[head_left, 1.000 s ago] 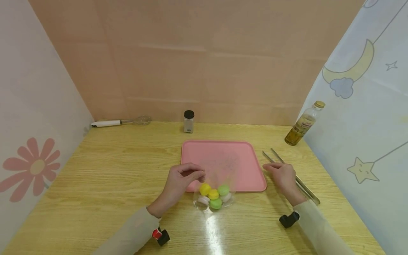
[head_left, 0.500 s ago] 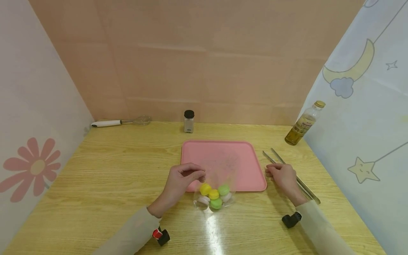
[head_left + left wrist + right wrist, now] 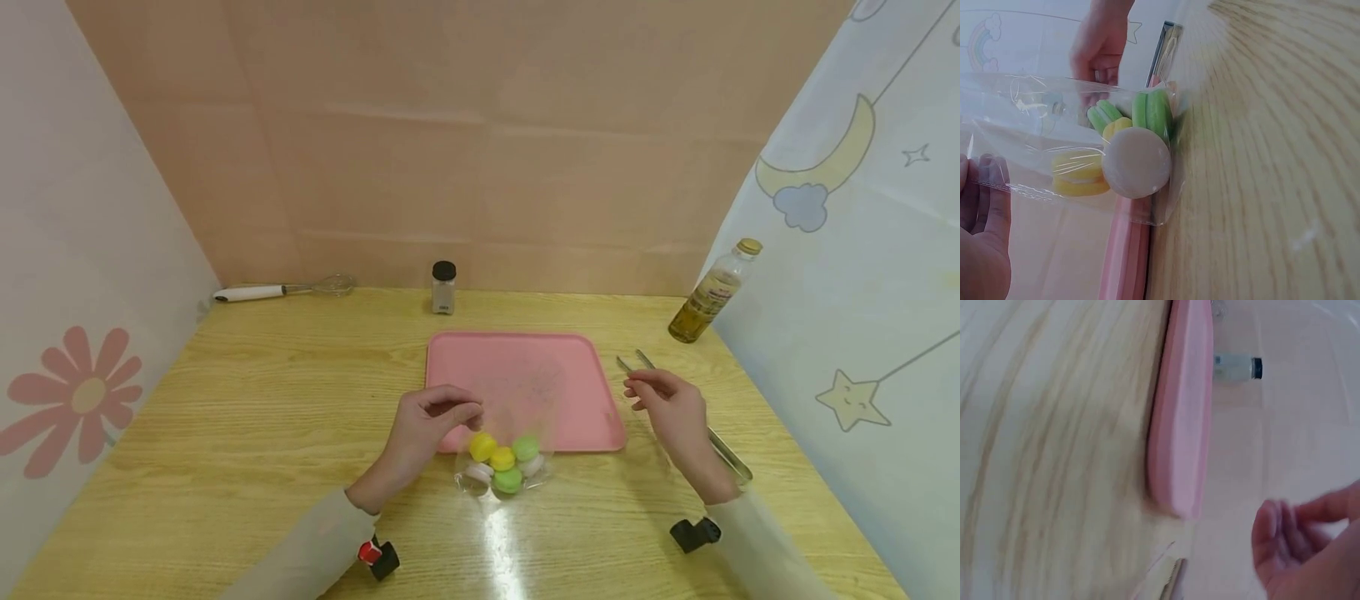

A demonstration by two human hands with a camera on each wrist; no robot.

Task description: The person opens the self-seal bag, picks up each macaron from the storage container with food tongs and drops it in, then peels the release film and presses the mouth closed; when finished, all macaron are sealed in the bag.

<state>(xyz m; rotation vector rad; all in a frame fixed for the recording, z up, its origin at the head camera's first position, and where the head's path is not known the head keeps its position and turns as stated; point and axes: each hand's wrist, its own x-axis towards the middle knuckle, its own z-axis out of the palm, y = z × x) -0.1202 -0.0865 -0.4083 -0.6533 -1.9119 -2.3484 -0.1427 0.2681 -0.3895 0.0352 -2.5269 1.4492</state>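
My left hand (image 3: 442, 417) pinches the upper edge of a clear plastic bag (image 3: 1029, 134) at the bag's left side. Inside the bag are several macarons: yellow (image 3: 483, 446), green (image 3: 507, 479) and whitish (image 3: 1136, 163). The bag hangs at the front edge of a pink tray (image 3: 517, 354), over the wooden table. My right hand (image 3: 675, 412) is raised to the right of the tray, above metal tongs (image 3: 727, 454) that it partly hides. Its fingers are loosely bent, and the right wrist view shows nothing between them.
A whisk (image 3: 277, 292) lies at the back left. Behind the tray stands a small jar (image 3: 443, 292) with a black lid. A bottle of yellow-brown liquid (image 3: 705, 300) stands at the back right. Walls (image 3: 480, 167) enclose the table's back and sides.
My right hand has lifted away from beside the tray and tongs and come slightly toward me. The left hand and the bag have stayed in place.
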